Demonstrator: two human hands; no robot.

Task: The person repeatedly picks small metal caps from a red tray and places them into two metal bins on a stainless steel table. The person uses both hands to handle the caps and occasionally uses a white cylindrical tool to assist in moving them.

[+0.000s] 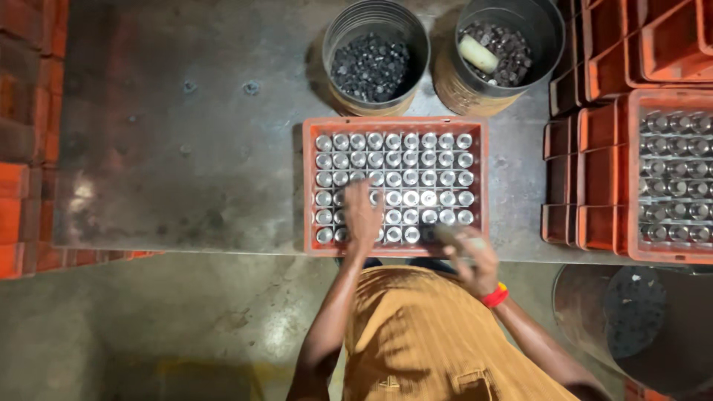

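Observation:
An orange crate [310, 186] on a grey metal table holds rows of several shiny metal cylinders [410, 160] standing upright. My left hand [362, 214] reaches over the crate's near left part, fingers spread just above the cylinders. My right hand [471, 256] hovers at the crate's near right corner, closed around a short metal cylinder [448, 232]. A red band sits on my right wrist [495, 295].
Two round metal tins stand behind the crate: the left tin [375, 59] full of small dark parts, the right tin [499, 52] with dark parts and a pale cylinder. Stacked orange crates [631, 148] fill the right side. A dark bin [639, 319] sits below right.

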